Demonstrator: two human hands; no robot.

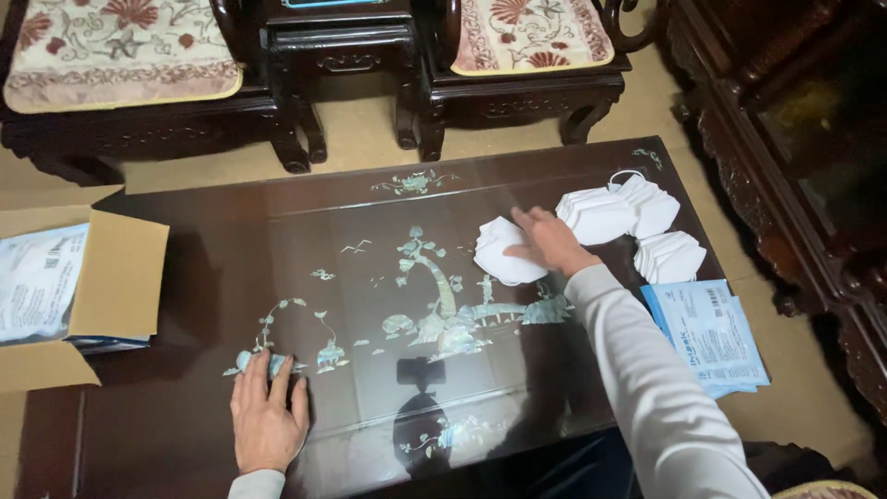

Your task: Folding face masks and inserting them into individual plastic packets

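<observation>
Nearest the camera, the left hand (267, 416) lies flat on a dark lacquered table (185, 305), palm down, fingers spread and relaxed, grasping nothing. Its fingertips touch part of the pale shell inlay (434, 310), a scene of trees and birds that runs across the glossy tabletop. A dark reflection of the person's head shows in the gloss near the front edge.

Farther away and to the right, the right hand (549, 242), in a long light grey sleeve (647, 379), reaches over the table and presses down on a small stack of white folded masks (504, 251). The fingers are extended over the stack's top edge, not clenched; whether they grip any mask cannot be told.

Just beyond that hand lie two more mask piles: one (617, 209) near the far right corner, with a loop showing, and another (670, 257) by the right edge. Blue and white packets (708, 334) overhang the right edge, close to the sleeve.

At far left, an open cardboard box (115, 273) holds plastic-wrapped packages. Beyond the table stand dark carved chairs with floral cushions (115, 46).
</observation>
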